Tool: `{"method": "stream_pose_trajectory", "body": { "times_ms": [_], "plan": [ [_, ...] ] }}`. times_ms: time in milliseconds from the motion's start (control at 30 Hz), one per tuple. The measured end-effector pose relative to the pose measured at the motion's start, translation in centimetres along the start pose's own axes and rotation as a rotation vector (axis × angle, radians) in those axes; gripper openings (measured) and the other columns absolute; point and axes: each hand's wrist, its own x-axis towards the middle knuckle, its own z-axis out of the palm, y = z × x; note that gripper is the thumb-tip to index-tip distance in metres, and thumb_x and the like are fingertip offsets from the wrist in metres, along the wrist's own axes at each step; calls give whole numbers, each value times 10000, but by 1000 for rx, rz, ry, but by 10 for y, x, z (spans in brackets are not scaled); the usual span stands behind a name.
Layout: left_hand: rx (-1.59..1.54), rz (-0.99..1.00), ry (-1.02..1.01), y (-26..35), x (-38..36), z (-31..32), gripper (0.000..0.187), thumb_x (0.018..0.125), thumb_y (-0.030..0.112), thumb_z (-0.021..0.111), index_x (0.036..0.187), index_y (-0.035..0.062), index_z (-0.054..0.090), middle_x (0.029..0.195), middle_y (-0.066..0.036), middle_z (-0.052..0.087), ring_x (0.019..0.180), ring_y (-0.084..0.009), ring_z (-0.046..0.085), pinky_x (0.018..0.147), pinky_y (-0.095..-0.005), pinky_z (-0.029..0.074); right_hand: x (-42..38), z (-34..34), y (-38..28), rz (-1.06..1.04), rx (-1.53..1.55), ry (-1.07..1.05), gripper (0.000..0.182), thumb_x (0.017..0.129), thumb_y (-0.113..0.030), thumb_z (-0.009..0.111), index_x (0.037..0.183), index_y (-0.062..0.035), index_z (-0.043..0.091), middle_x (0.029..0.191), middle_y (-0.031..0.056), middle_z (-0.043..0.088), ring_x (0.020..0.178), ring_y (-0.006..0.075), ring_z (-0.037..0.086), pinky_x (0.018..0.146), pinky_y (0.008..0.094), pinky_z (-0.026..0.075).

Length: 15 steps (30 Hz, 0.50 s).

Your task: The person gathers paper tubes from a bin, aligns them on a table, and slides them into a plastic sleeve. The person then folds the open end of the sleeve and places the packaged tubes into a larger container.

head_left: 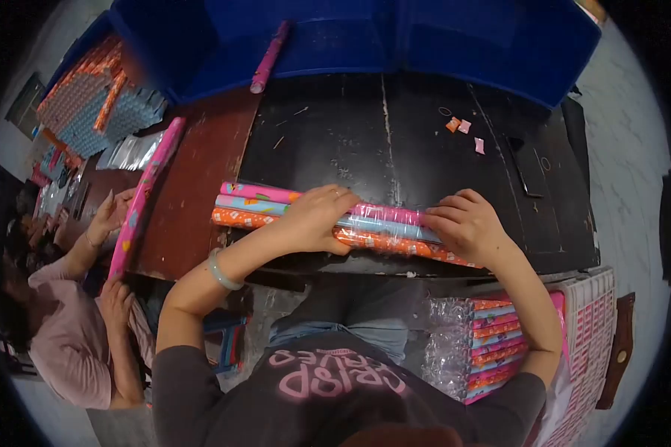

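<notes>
Three rolls of patterned wrapping paper lie side by side along the front of the black table: a pink roll (pixel 257 191), a light blue roll (pixel 238 203) and an orange roll (pixel 235 217). Shiny clear plastic film (pixel 380 220) covers them. My left hand (pixel 319 217) is wrapped over the middle of the bundle, its thumb on the near side. Toward the right end, my right hand (pixel 464 223) grips the rolls with bent fingers, hiding part of them. A bracelet (pixel 222 270) sits on my left forearm.
A blue bin (pixel 492 52) with a pink roll (pixel 270 58) stands at the back. Small packets (pixel 464 127) lie at right. A co-worker (pixel 74 335) at left holds a pink roll (pixel 143 194) near stacked rolls (pixel 104 97). A crate (pixel 585 320) and wrapped bundles (pixel 492 346) sit at lower right.
</notes>
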Motion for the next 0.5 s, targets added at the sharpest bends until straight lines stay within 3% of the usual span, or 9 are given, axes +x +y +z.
{"method": "stream_pose_trajectory", "body": {
  "times_ms": [133,233,333,400,500],
  "plan": [
    [4,-27,-62,0,3,-4,709,562,271,804,1161,-16,554,1118,-201,603,1109,-365,554,959,-432,439,0,-4,-2,-132,-45,74,307,681,-117,678,988,-105,668,926,17,648,872,182,612,782,353,484],
    [1,-48,-73,-1,2,-5,710,569,277,809,1163,-18,556,1131,-210,600,1115,-366,552,964,-433,437,4,1,-4,-272,-208,-80,222,718,-163,642,935,-113,650,947,12,601,949,181,585,809,344,475],
    [-19,-62,-84,-5,4,-9,733,570,276,818,1182,-24,548,1149,-215,594,1120,-365,548,971,-427,434,-5,-6,5,-299,-263,-73,228,712,-163,648,932,-100,649,984,23,600,967,192,583,833,354,469],
    [-7,-108,-69,-8,1,-16,740,570,262,822,1193,-26,545,1154,-209,593,1119,-364,547,968,-423,437,-30,-26,19,-158,-338,-82,163,744,-176,625,898,-138,663,1000,6,576,1017,165,556,847,336,446],
    [-6,-146,-27,-18,-9,-26,743,573,266,830,1195,-25,545,1150,-196,596,1107,-361,550,955,-426,445,-95,-56,47,99,-400,-10,196,727,-119,664,918,-78,658,1034,64,606,1015,238,582,818,393,475]
  ]
}}
